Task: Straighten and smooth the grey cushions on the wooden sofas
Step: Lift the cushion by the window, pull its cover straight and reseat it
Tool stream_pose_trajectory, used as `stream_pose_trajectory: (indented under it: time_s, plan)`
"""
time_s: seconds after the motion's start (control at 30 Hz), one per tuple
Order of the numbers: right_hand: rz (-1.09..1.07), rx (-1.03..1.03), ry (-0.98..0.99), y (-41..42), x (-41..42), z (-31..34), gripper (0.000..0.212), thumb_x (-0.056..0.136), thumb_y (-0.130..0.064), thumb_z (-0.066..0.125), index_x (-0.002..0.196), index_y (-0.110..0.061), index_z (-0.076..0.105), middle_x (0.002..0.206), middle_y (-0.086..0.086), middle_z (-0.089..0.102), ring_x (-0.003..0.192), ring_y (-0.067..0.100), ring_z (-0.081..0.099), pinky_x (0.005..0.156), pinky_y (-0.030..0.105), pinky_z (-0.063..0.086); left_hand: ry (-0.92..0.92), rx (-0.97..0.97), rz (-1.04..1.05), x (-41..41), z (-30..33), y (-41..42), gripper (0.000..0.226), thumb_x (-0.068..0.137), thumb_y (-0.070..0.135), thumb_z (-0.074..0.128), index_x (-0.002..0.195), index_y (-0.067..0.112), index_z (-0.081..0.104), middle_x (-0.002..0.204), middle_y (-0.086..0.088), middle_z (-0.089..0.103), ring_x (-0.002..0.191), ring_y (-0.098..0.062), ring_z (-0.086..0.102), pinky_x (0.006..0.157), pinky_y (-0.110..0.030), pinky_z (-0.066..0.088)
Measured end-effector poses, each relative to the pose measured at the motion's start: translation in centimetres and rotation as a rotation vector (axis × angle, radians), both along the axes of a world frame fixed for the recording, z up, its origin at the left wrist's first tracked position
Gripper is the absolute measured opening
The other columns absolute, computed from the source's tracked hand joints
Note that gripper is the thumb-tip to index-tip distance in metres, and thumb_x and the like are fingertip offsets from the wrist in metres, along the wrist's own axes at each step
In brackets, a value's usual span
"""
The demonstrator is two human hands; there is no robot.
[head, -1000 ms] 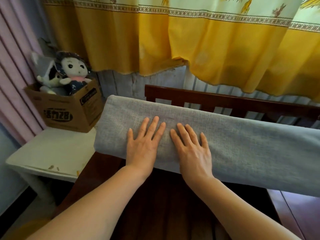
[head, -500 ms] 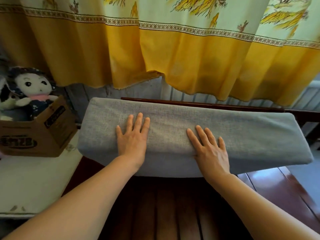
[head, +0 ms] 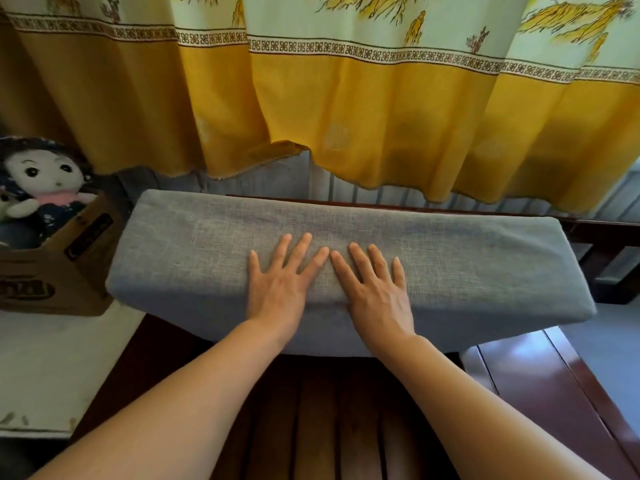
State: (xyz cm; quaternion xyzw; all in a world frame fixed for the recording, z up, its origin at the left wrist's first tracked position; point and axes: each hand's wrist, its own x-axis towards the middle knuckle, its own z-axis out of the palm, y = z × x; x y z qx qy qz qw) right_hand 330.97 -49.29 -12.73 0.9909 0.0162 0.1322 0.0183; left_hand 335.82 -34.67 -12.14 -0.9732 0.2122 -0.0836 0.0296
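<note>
Both hands, left hand (head: 282,289) and right hand (head: 375,292), now meet flat mid-cushion (head: 467,258).

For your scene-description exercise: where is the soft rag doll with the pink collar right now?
In the head view, the soft rag doll sits at far left inside a brown cardboard box, just left of the long grey fabric cushion.

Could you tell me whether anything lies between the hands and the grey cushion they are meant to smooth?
Nothing visible does. The left hand and right hand both lie flat on the grey cushion, fingers straight and touching its fabric directly.
</note>
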Motion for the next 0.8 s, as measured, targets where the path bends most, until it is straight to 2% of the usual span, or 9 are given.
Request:
stream_pose_trajectory:
  time_s: [0.07,0.2,0.33,0.5,0.63,0.8]
  plan:
    - [0.074,-0.043,0.002,-1.5,0.6,0.4,0.09,0.086,-0.031,0.066,0.152,-0.029,0.005,0.159,0.004,0.009,0.146,0.031,0.006,0.115,0.051,0.006,0.008,0.014,0.017,0.8,0.3,-0.1,0.098,0.091,0.011,0.056,0.144,0.043,-0.021,0.155,0.007,-0.025,0.145,-0.022,-0.017,0.112,-0.061,0.004]
    - [0.066,-0.041,0.053,-6.6,1.2,1.6,0.097,0.085,-0.039,0.065,0.151,-0.031,-0.006,0.16,-0.001,-0.003,0.146,0.024,-0.006,0.116,0.047,0.0,0.014,0.006,0.051,2.4,1.2,-1.0,0.095,0.09,0.005,0.053,0.146,0.043,-0.014,0.157,0.009,-0.02,0.146,-0.02,-0.015,0.113,-0.059,0.004]
    - [0.045,-0.019,0.078,-8.2,2.4,2.1,0.091,0.089,-0.041,0.059,0.15,-0.033,-0.007,0.16,-0.003,-0.006,0.146,0.023,-0.007,0.117,0.046,-0.001,0.04,-0.035,0.1,3.9,2.1,-2.5,0.089,0.089,0.002,0.052,0.149,0.041,-0.002,0.159,0.009,-0.013,0.146,-0.02,-0.009,0.114,-0.058,0.003]
    - [0.048,-0.003,0.071,-8.8,4.6,2.7,0.086,0.092,-0.038,0.055,0.151,-0.03,-0.006,0.16,-0.002,-0.005,0.146,0.024,-0.007,0.116,0.045,-0.002,0.044,-0.025,0.138,6.1,2.6,-3.7,0.095,0.085,0.003,0.061,0.149,0.039,0.001,0.159,0.008,-0.011,0.147,-0.021,-0.007,0.114,-0.059,0.005]
    - [-0.009,-0.009,0.036,-11.3,4.2,2.9,0.077,0.095,-0.029,0.051,0.152,-0.028,-0.002,0.16,-0.001,0.0,0.146,0.023,-0.004,0.116,0.044,-0.005,0.051,-0.008,0.134,8.3,3.2,-3.8,0.093,0.086,0.007,0.063,0.149,0.038,0.002,0.159,0.008,-0.01,0.147,-0.02,-0.007,0.114,-0.059,0.008]
    - [-0.185,-0.027,0.092,-17.5,2.1,3.9,0.077,0.095,-0.012,0.039,0.149,-0.037,-0.01,0.158,-0.008,-0.008,0.145,0.02,-0.01,0.115,0.046,-0.007,0.102,0.027,0.219,9.6,4.7,-6.3,0.097,0.082,0.011,0.068,0.15,0.033,0.003,0.16,0.001,-0.007,0.146,-0.025,-0.004,0.115,-0.057,0.01]
